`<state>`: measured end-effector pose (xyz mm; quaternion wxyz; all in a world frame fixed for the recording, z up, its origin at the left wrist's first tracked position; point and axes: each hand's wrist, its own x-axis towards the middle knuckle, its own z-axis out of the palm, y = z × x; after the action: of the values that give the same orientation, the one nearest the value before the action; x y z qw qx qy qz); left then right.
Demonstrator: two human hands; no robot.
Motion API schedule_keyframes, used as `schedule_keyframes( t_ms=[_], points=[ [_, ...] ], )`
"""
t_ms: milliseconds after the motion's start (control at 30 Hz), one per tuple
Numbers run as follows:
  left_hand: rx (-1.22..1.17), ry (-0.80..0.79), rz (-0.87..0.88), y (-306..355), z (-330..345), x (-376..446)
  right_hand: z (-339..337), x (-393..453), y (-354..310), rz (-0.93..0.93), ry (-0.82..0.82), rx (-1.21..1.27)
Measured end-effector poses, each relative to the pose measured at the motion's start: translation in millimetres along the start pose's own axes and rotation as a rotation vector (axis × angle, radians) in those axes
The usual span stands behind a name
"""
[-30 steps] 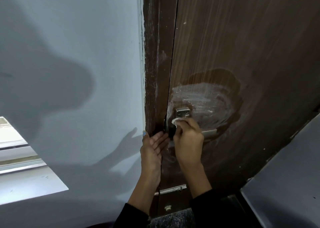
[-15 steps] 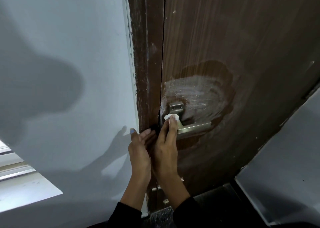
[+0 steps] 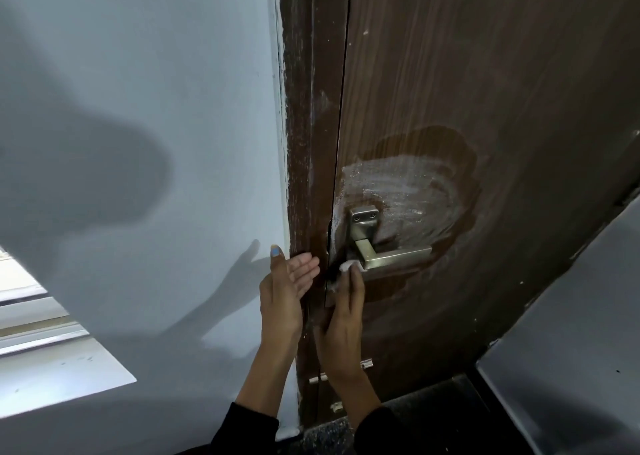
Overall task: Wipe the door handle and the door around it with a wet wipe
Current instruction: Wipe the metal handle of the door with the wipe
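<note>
**Brushed-metal handle, wipe pressed just below its hub**

Brushed metal marks the door handle [image 3: 388, 253], a square-section lever with its plate and two screws above, mounted close to the latch edge of the dark wood-grain door [image 3: 485, 73]. A small white wet wipe [image 3: 349, 266] sits bunched against the door right under the lever's inner end, touching it, held there by the fingertips of the right hand [image 3: 344, 319], which grasps the wipe with fingers pointing upward. Around the handle the door carries a whitish smeared patch [image 3: 398, 191] ringed by a darker damp area. Beside it, the left hand [image 3: 284, 295] lies released and flat, fingers spread loosely against the brown door frame [image 3: 304, 143], holding nothing. Left of the frame stands a pale blue-grey wall [image 3: 156, 73] crossed by hand shadows. Both wrists end in black sleeves.
</note>
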<state>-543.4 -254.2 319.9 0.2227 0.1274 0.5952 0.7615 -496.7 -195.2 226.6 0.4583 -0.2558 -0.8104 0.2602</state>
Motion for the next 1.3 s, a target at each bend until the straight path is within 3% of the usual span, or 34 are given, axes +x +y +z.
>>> schedule_keyframes(
  t_ms=[100,233,400,533,833,933,1033,1167,1300],
  points=[
    [0.005,-0.001,-0.003,-1,0,0,3,10,0,-0.108,-0.035,-0.032],
    [0.018,-0.007,0.013,-1,-2,-1,8,3,5,-0.032,0.011,0.014],
    [0.014,0.027,0.035,1,-7,2,-4,6,6,0.147,0.297,0.133],
    [0.021,0.010,0.031,-1,-3,1,-13,36,1,0.285,0.432,0.162],
    [0.027,-0.023,0.000,-2,10,0,-15,55,0,1.035,0.486,0.947],
    [0.030,-0.030,0.003,-2,13,-1,-18,57,-3,1.185,0.440,1.099],
    [0.028,-0.036,0.014,-1,16,-3,-24,61,-4,1.217,0.473,1.152],
    [0.055,-0.063,0.029,-1,21,-8,-27,72,-2,1.102,0.558,1.112],
    [0.103,-0.122,0.049,-3,26,-18,-28,68,7,1.073,0.463,1.003]
  ],
)
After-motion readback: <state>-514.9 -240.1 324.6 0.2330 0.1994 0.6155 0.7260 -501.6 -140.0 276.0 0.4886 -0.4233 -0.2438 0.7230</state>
